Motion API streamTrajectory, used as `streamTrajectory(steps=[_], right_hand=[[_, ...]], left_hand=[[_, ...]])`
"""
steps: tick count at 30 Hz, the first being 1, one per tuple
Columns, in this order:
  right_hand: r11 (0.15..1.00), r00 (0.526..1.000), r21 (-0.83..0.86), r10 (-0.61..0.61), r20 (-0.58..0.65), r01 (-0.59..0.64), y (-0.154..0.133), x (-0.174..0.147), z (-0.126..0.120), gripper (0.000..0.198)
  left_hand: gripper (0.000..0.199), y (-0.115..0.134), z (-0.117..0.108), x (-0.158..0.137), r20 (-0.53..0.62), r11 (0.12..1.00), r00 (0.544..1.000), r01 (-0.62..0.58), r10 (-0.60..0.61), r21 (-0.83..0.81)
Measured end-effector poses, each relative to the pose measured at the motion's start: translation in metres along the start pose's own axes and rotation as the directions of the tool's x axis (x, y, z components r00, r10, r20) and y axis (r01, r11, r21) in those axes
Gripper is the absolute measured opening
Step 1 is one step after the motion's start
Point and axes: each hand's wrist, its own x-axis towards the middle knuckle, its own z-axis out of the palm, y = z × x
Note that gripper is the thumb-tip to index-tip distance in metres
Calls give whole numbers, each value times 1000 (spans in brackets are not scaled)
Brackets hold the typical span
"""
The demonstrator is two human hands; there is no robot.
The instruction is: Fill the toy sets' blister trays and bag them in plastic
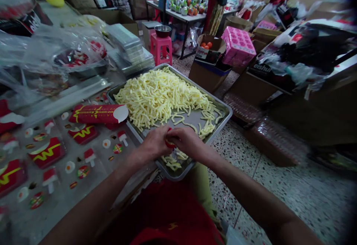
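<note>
My left hand (155, 140) and my right hand (186, 141) meet over the near part of a metal tray (186, 116). Both have their fingers closed around a red fries carton (169, 143), mostly hidden by the fingers. A large heap of pale yellow toy-like fries (158, 96) fills the far side of the tray, with loose pieces at its right and near edges. Left of the tray, on the table, lies a nested stack of flat red cartons (96, 114) with yellow marks.
Clear packs (83, 170) with red cartons and small food shapes cover the table at left. Plastic boxes (125, 44) stand behind them. A pink stool (161, 47) bears a dark bowl. Cardboard boxes (209, 75) line the right side. Another person (217, 3) stands at a far table.
</note>
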Motion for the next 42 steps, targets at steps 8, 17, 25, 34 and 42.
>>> streamTrajectory(steps=[8, 17, 25, 34, 42], right_hand=[[992, 937, -7, 119, -330, -128, -14, -27, 20, 11], [982, 985, 170, -51, -165, 80, 28, -3, -47, 8], [842, 918, -421, -196, 345, 338, 87, 65, -72, 44], [974, 995, -211, 93, 29, -85, 92, 57, -42, 12], [664, 864, 736, 442, -240, -135, 47, 36, -27, 25]], left_hand=[[51, 5, 1, -10, -179, 937, 978, -159, 107, -310], [75, -8, -2, -6, -159, 921, 985, -122, 67, -371], [78, -18, -24, -7, -184, 945, 983, -43, -18, -324], [83, -10, -20, -4, -150, 986, 979, 118, -135, -117], [66, 19, -5, 9, -165, 955, 944, 267, -286, -126]])
